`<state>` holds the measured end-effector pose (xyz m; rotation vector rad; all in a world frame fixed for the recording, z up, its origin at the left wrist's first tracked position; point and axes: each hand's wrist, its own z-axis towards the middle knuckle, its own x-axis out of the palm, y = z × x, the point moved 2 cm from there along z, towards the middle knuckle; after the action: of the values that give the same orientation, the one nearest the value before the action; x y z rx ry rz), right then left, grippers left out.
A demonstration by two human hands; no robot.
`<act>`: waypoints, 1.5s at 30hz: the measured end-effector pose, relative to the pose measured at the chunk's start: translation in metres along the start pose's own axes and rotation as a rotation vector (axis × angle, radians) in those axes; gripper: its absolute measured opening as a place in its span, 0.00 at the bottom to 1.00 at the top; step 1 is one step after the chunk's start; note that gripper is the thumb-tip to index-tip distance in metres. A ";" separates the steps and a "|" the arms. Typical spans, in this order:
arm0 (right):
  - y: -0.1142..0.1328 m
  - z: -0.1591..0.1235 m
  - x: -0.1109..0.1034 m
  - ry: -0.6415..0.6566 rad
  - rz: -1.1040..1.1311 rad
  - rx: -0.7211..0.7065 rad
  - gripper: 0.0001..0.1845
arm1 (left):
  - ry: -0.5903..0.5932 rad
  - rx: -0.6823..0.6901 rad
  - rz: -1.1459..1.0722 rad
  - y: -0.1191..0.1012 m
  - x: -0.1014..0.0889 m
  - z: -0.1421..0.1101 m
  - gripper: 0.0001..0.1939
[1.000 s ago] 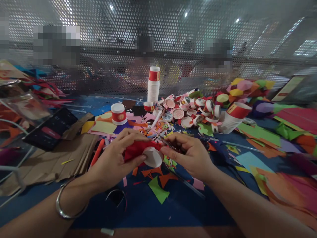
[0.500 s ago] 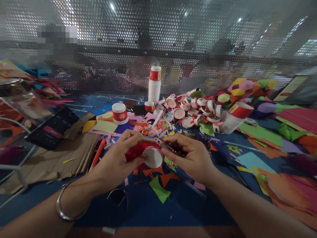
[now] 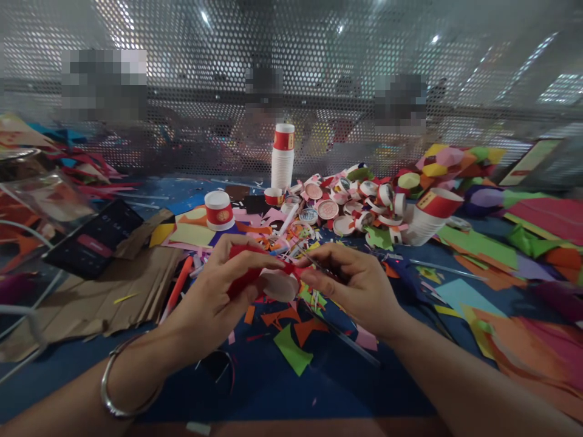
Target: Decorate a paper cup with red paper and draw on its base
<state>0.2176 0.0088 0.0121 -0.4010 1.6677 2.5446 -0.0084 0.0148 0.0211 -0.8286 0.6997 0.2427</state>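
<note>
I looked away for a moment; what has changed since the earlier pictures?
The left hand has tilted the white round piece, which now looks narrower; the red piece it holds has shifted too. The right hand still grips a thin dark tool; the upright cup stack stayed put.

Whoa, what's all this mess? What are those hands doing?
Someone's left hand holds a red piece and a white round piece. The right hand, close beside it, pinches something thin, too unclear to name. Coloured scraps lie around them on the blue table, with a red-and-white cup and a tall stack of cups farther back.
</note>
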 end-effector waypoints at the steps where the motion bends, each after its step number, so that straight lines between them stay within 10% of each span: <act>1: 0.000 0.001 -0.001 0.000 0.010 0.005 0.12 | -0.023 0.026 0.025 -0.001 -0.001 0.000 0.21; 45: 0.003 -0.003 -0.001 0.137 -0.123 0.018 0.16 | -0.113 0.095 0.088 -0.004 -0.004 -0.001 0.19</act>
<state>0.2186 0.0054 0.0137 -0.6690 1.6517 2.4619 -0.0102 0.0115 0.0260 -0.6888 0.6379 0.3307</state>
